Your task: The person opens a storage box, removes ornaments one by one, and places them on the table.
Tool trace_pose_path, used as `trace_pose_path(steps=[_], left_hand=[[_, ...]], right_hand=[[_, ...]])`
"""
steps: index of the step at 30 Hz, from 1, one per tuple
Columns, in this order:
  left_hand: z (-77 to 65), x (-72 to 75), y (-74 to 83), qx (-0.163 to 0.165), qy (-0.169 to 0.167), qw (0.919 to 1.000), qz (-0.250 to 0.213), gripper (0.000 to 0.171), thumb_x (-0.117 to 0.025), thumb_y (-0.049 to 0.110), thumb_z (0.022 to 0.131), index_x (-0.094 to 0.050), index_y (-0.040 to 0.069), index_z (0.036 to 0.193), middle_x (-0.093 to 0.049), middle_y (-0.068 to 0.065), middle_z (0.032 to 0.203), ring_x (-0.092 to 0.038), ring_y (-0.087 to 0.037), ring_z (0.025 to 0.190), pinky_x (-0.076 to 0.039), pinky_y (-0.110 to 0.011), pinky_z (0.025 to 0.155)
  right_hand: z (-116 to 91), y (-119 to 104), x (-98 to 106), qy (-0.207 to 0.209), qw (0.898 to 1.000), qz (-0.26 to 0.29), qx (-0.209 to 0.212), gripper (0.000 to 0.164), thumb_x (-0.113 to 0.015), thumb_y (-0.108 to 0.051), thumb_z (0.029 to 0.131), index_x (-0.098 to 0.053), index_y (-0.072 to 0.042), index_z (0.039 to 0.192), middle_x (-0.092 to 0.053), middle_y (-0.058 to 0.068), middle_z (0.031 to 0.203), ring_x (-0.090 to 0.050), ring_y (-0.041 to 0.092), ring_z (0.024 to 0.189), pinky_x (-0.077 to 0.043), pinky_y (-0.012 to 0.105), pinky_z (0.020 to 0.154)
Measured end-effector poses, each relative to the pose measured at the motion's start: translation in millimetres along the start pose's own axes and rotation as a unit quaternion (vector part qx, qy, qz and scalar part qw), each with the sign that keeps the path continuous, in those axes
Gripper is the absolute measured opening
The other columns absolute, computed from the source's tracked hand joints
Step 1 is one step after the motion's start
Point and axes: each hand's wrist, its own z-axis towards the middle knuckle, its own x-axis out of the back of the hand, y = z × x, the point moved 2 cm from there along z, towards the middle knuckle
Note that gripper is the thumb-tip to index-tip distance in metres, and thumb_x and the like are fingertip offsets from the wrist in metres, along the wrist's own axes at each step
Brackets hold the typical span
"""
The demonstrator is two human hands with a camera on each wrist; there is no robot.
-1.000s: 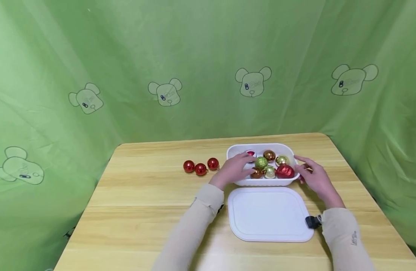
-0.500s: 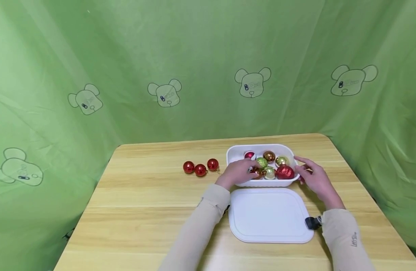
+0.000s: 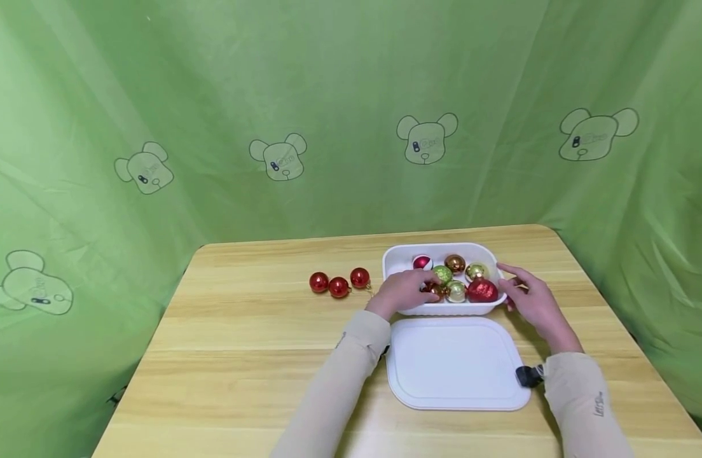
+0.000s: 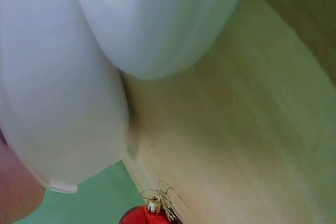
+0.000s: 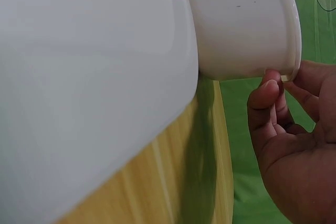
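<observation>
A white plastic box [image 3: 408, 253] holds several Christmas baubles. My left hand [image 3: 405, 290] reaches over its left end, fingers bent round a brown bauble [image 3: 439, 291] beside a green glittery bauble [image 3: 442, 273]. In the left wrist view the box's outer wall [image 4: 63, 87] hides most of that hand. My right hand [image 3: 531, 302] holds the box's right end. The right wrist view shows its thumb and fingers [image 5: 265, 95] pinching the rim at the corner. Also inside are a large red bauble [image 3: 482, 291], gold baubles [image 3: 476, 271] and a red-and-white bauble [image 3: 422, 262].
The flat white lid [image 3: 456, 364] lies on the wooden table [image 3: 242, 369] in front of the box, between the forearms. Three shiny red baubles [image 3: 339, 287] sit to the left of the box. A green curtain [image 3: 339, 210] hangs behind the table.
My left hand has come down and to the right, its fingers closing round the brown bauble. That uncovers the red-and-white one. My right hand stays at the box's right end.
</observation>
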Motion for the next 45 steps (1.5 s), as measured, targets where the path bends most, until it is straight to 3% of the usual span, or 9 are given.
trace_pose_path(steps=[12,19,26,33,45], left_hand=[[-6.5,4.4,0.4,-0.031,0.011,0.9992,-0.023,0.035,-0.066,0.034,0.103,-0.064,0.023,0.136,-0.066,0.004,0.137,-0.062,-0.013,0.127,-0.048,-0.028,0.111],[-8.6,10.8,0.0,-0.046,0.018,0.9982,-0.034,0.042,-0.062,0.032,0.105,-0.059,0.023,0.146,-0.061,-0.002,0.145,-0.059,-0.017,0.132,-0.045,-0.031,0.117],[-15.9,23.2,0.9,-0.049,0.013,0.9976,-0.047,0.04,-0.059,0.03,0.106,-0.06,0.024,0.145,-0.057,-0.005,0.149,-0.056,-0.019,0.135,-0.044,-0.031,0.117],[-25.2,40.5,-1.6,-0.05,0.033,0.9949,-0.081,0.041,-0.06,0.029,0.106,-0.059,0.021,0.145,-0.056,-0.007,0.148,-0.058,-0.022,0.133,-0.044,-0.034,0.118],[-49.9,61.5,-33.5,-0.029,0.074,0.9847,-0.155,0.04,-0.062,0.034,0.104,-0.059,0.025,0.143,-0.059,-0.002,0.142,-0.061,-0.018,0.122,-0.052,-0.037,0.107]], right_hand=[[0,1,-2,0.002,1.0,-0.004,0.002,0.057,-0.05,-0.037,0.11,-0.038,-0.014,0.16,-0.056,0.021,0.114,-0.063,0.018,0.072,-0.055,0.031,0.057],[1,0,-2,-0.001,1.0,-0.005,0.004,0.056,-0.05,-0.036,0.11,-0.038,-0.014,0.16,-0.055,0.021,0.114,-0.064,0.02,0.074,-0.057,0.031,0.059],[1,0,-2,-0.002,1.0,-0.004,0.004,0.056,-0.049,-0.036,0.11,-0.037,-0.014,0.16,-0.055,0.021,0.114,-0.064,0.019,0.073,-0.057,0.031,0.059],[2,2,-2,0.003,1.0,-0.01,0.004,0.056,-0.049,-0.037,0.11,-0.038,-0.014,0.16,-0.055,0.021,0.113,-0.064,0.019,0.072,-0.055,0.031,0.057],[2,2,0,0.006,1.0,-0.016,0.007,0.057,-0.049,-0.038,0.11,-0.038,-0.014,0.16,-0.056,0.021,0.113,-0.063,0.017,0.071,-0.053,0.03,0.055]])
